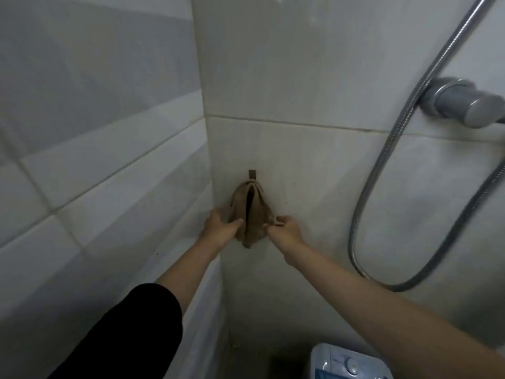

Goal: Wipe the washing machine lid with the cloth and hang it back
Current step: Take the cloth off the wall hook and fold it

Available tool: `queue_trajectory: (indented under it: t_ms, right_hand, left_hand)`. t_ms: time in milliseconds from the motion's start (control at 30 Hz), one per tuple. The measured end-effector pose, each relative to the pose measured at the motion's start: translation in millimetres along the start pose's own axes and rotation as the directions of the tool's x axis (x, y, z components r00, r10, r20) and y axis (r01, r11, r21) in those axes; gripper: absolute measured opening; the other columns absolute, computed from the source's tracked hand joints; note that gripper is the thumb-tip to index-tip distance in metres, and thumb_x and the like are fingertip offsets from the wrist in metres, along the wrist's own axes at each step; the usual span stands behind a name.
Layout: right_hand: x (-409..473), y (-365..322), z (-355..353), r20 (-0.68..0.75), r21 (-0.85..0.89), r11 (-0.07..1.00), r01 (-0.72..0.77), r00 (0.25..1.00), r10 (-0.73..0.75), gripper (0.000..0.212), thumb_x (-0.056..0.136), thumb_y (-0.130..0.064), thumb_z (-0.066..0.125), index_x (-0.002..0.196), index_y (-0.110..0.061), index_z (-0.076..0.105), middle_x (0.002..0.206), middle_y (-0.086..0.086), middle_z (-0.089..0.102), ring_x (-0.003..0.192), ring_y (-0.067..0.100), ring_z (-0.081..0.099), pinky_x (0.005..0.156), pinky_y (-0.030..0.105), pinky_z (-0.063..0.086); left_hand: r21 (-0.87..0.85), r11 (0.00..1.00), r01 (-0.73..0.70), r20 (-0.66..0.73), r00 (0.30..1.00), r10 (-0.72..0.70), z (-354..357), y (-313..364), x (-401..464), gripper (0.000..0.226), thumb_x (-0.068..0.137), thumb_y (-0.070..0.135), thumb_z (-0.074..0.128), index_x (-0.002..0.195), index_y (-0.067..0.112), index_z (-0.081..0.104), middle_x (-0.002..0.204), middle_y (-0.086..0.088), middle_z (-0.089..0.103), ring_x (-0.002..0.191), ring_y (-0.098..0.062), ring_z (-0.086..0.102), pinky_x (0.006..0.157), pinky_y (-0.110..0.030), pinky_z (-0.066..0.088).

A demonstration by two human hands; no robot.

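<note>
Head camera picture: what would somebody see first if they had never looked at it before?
First, the brown cloth hanging from a small hook on the tiled wall, in the middle. The left hand and right hand each have a grip on its lower edges. At right, a shiny shower hose loops down the wall, and a washing machine corner peeks in at the bottom.

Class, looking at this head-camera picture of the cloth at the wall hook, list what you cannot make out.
- Washing machine: cut off by the bottom edge; its lid is unseen, so wiped or not is unknown.
- Hook: its tip is hidden by the cloth.
- Left hand, right hand: fingertips buried in cloth folds.
- Shower hose: top end leaves the frame.
</note>
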State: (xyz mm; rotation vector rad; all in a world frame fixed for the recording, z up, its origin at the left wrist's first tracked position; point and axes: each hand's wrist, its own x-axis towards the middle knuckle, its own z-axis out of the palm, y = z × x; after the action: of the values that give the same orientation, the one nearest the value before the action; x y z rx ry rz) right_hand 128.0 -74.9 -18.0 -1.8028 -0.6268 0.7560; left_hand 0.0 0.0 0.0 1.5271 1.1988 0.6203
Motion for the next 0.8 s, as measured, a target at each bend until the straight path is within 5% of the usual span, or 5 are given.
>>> queue_trajectory:
  t_ms: [133, 233, 500, 700, 800]
  right_hand:
    - [4, -6, 13, -0.041, -0.038, 0.995, 0.095, 0.995, -0.096, 0.032, 0.076, -0.019, 0.066, 0.106, -0.008, 0.061, 0.101, 0.009, 0.069, 0.093, 0.025, 0.065, 0.085, 0.039, 0.056]
    - [6, -11, 17, -0.076, -0.067, 0.989, 0.133, 0.988, -0.138, 0.004, 0.082, -0.016, 0.061, 0.083, -0.013, 0.059, 0.086, 0.006, 0.064, 0.083, 0.023, 0.06, 0.075, 0.033, 0.052]
    - [-10, -35, -6, -0.04, 0.054, 0.986, 0.156, 0.987, -0.154, 0.027, 0.088, -0.012, 0.044, 0.063, -0.022, 0.044, 0.066, -0.002, 0.047, 0.065, 0.017, 0.046, 0.053, 0.026, 0.034]
    - [-29, -70, -47, -0.072, 0.116, 0.964, 0.239, 0.97, -0.232, 0.019, 0.091, -0.013, 0.041, 0.091, -0.005, 0.059, 0.077, 0.005, 0.055, 0.079, 0.022, 0.05, 0.068, 0.031, 0.038]
    - [-44, -87, -74, -0.088, 0.164, 0.949, 0.268, 0.963, -0.257, 0.018, 0.09, -0.012, 0.042, 0.092, -0.008, 0.059, 0.079, 0.006, 0.055, 0.073, 0.019, 0.05, 0.061, 0.024, 0.042]
  left_hand:
    - [0.018, 0.993, -0.115, 0.05, 0.992, 0.114, 0, -9, 26, 0.074, 0.061, 0.052, 0.07, 0.128, 0.026, 0.053, 0.125, 0.0, 0.064, 0.112, -0.022, 0.061, 0.098, -0.043, 0.05]
    - [0.07, 0.991, -0.113, 0.058, 0.992, 0.109, 3, -7, 30, 0.049, 0.075, 0.043, 0.068, 0.117, 0.019, 0.064, 0.111, -0.004, 0.07, 0.098, -0.023, 0.065, 0.085, -0.035, 0.054]
    - [-0.04, 0.995, -0.093, -0.052, 0.995, 0.09, 0, 10, 16, 0.019, 0.092, 0.025, 0.052, 0.1, 0.011, 0.062, 0.093, -0.007, 0.064, 0.088, -0.024, 0.061, 0.073, -0.029, 0.046]
    - [-0.066, 0.981, -0.183, -0.156, 0.973, 0.171, -8, 39, -7, 0.024, 0.093, 0.027, 0.05, 0.076, 0.01, 0.056, 0.079, -0.011, 0.057, 0.075, -0.024, 0.055, 0.067, -0.033, 0.042]
    - [-0.078, 0.967, -0.241, -0.158, 0.961, 0.226, -4, 58, -27, 0.026, 0.093, 0.024, 0.051, 0.069, 0.013, 0.054, 0.071, -0.005, 0.053, 0.068, -0.019, 0.05, 0.06, -0.031, 0.036]
